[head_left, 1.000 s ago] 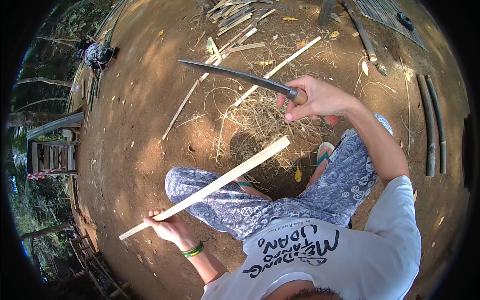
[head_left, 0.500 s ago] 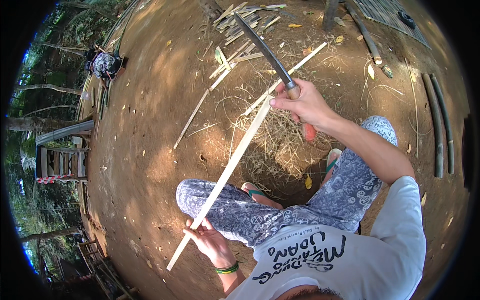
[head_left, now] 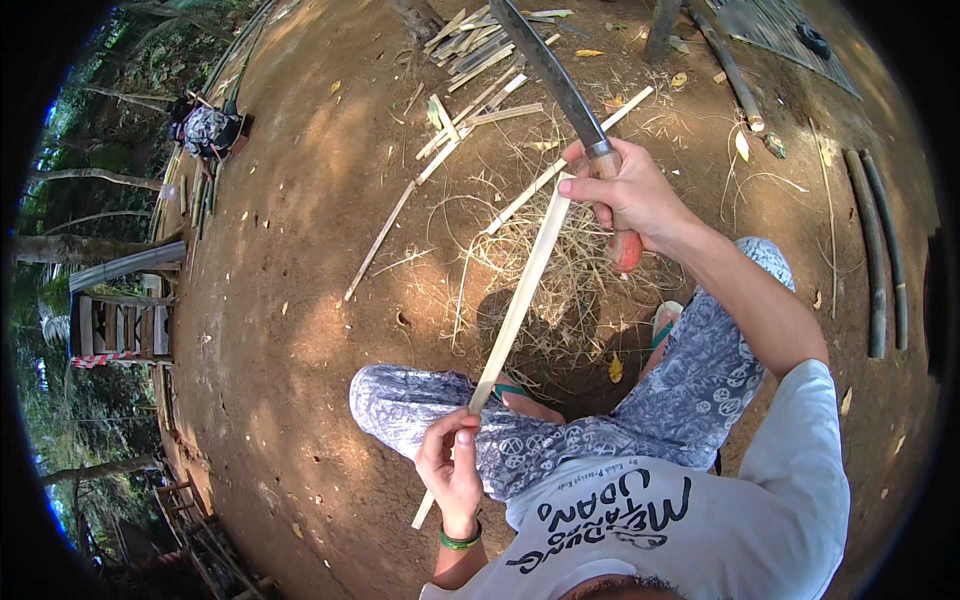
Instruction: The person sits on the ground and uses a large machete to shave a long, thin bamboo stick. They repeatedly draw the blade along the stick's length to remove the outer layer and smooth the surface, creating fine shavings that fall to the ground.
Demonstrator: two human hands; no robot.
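Note:
A long pale bamboo strip [head_left: 524, 285] slants across in front of my knees. My left hand [head_left: 453, 468] is closed round it near its lower end, and a short tip shows below the hand. With the thumb pressed on the upper end, my right hand [head_left: 640, 195] steadies the strip. That same hand grips the handle of a machete [head_left: 556, 82], whose dark curved blade points away and to the left. The butt of the handle is red. Below lies a heap of curly shavings [head_left: 570, 262], with another pale strip [head_left: 612, 122] lying across it.
Split bamboo pieces [head_left: 480, 50] are piled at the far side by a tree trunk. Two poles [head_left: 872, 250] lie at the right; another pole [head_left: 728, 70] lies farther off. A bag-like bundle [head_left: 208, 130] sits at the far left. My sandalled feet rest beside the shavings.
My left hand has moved right and turned, taking the strip's lower part along, so the strip stands steeper. My right hand has shifted slightly right with the machete.

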